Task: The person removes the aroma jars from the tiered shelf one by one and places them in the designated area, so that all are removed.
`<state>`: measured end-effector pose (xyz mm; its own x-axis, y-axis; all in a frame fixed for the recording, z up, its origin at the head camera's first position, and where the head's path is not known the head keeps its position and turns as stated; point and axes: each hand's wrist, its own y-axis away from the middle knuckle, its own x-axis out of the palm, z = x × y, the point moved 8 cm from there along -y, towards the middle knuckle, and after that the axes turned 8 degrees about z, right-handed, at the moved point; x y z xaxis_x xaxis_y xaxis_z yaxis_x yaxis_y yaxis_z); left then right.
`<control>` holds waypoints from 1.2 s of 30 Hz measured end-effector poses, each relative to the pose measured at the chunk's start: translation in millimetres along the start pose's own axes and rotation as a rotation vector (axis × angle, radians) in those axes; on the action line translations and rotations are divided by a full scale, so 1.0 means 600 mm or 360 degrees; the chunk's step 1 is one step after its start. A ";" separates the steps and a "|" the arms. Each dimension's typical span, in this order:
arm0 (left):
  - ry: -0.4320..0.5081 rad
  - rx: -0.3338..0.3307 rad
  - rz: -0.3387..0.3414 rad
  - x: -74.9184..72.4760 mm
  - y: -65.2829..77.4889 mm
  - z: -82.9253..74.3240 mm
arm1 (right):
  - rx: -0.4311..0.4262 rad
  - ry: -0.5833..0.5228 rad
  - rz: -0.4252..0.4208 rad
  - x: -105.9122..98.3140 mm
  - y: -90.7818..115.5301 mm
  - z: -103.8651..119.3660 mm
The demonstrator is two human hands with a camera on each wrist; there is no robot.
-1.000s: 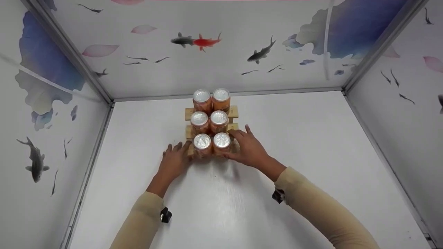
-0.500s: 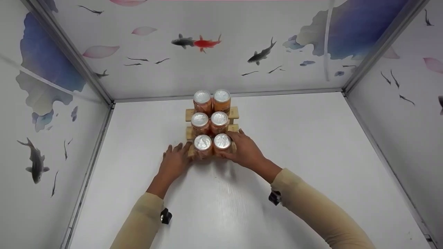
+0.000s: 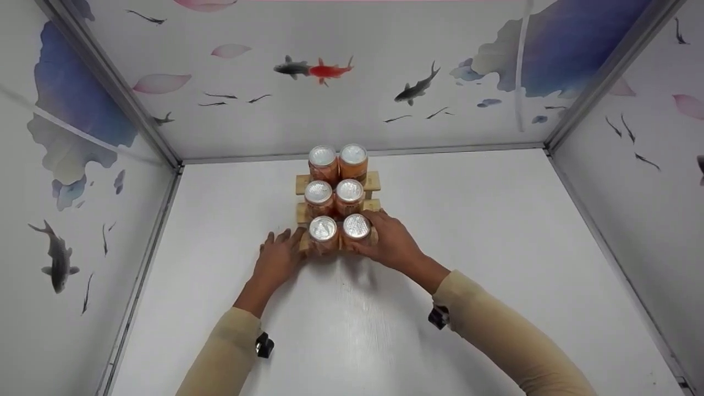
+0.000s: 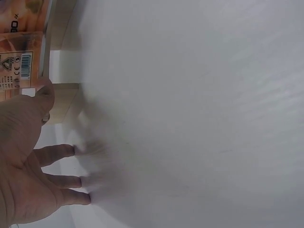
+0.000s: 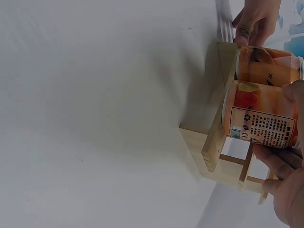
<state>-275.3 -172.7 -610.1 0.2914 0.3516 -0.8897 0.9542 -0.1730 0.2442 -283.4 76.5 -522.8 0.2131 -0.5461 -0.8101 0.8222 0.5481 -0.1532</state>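
A stepped wooden rack carries orange-labelled cans with silver lids, two on each of its 3 steps. My right hand grips the front right can, its thumb on the near side and its fingers behind. In the right wrist view that can stands at the edge of the lowest step. A narrow gap parts it from the front left can. My left hand holds the left end of the lowest step between thumb and index finger. Its other fingertips touch the table.
The rack stands on a white table, close to the back wall. Panels printed with fish and petals enclose the left, back and right sides. Behind the front pair stand the middle cans and the back cans.
My right hand has closed in around the front right can. That can has shifted slightly right, opening a gap to the front left can. The left hand keeps its place on the rack.
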 end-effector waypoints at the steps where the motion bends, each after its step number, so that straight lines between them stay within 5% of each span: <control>1: -0.0006 0.0003 0.0001 0.001 0.001 0.000 | 0.0002 0.0004 -0.0004 -0.001 0.002 -0.002; 22: 0.0037 0.0042 -0.0028 -0.005 0.003 0.000 | 0.0068 0.0030 -0.0071 -0.059 0.040 -0.059; 36: 0.0049 -0.0004 0.0020 -0.003 0.002 -0.002 | 0.0215 0.0045 -0.0087 -0.096 0.065 -0.129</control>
<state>-274.9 -172.6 -607.6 0.3054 0.3777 -0.8741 0.9506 -0.1753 0.2563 -304.5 178.6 -525.8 0.1524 -0.5537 -0.8187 0.8962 0.4267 -0.1218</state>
